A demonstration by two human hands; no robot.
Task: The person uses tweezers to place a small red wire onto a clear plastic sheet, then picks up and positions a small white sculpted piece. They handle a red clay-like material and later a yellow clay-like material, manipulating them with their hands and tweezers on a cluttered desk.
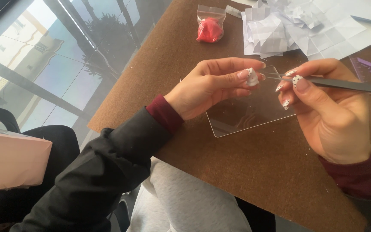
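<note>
Left hand (213, 83) is pinching small white piece (252, 77) steady; right hand (327, 107), close beside, is gripping dark tweezers (344, 84) aimed at it, over clear sheet (250, 114) beneath.

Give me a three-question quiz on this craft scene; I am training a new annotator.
1. True or false: the right hand holds dark tweezers pointed at the small white piece pinched in the left hand.
2. What lies on the brown board under both hands? A) a clear plastic sheet B) a metal tray C) a book
3. What colour is the lump in the small clear bag?

Key: 1 true; 2 A, the clear plastic sheet; 3 red.
</note>
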